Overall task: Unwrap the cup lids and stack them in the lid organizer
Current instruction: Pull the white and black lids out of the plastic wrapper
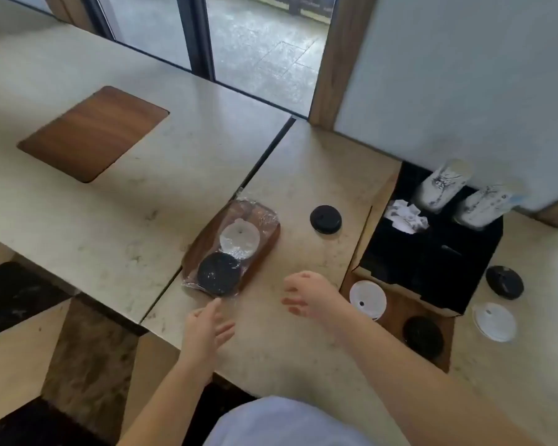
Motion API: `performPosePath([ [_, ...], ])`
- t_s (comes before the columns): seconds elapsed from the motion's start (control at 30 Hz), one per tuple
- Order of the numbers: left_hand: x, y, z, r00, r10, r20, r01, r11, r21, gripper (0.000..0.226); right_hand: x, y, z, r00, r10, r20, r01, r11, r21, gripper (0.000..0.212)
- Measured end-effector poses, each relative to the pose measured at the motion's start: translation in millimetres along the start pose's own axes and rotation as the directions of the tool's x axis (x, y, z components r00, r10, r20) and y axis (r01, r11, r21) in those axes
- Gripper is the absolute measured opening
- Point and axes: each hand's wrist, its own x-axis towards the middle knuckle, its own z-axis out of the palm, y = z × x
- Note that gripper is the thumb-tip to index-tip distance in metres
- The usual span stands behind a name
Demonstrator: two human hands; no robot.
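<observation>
Both hands hover open and empty over the counter [303,175]: left hand [207,329] just near the wrapped lids [231,251] on their wooden tray [268,233], right hand [310,296] between them and the lid organizer [432,262] at right.

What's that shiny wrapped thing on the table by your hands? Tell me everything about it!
It is a wrapped tray, long, brown and wood-looking, with rounded corners, lying flat and slanted on the pale counter. Clear crinkly plastic wrap covers it and bunches at both ends. Under the wrap sit two round lids: a white lid farther away and a black lid nearer. The left hand reaches toward its near end, fingertips close to the wrap; whether they touch is unclear.
</observation>
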Motion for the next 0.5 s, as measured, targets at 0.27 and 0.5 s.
performPosePath([
  [0.27, 36.9, 20.2, 10.2, 0.999, -0.001, -0.052, -0.004, 0.995, -0.104, 0.064, 83.3, -55.2, 50.8, 0.99, 0.102, -0.093, -0.108, 0.992, -0.064, 0.033],
  [0.5, 60.4, 26.8, 5.2, 0.977, 0.024, -0.21, -0.013, 0.999, 0.051, 0.054, 142.7, -76.5, 65.7, 0.98, 0.067, -0.188, -0.105, 0.973, -0.204, 0.041],
])
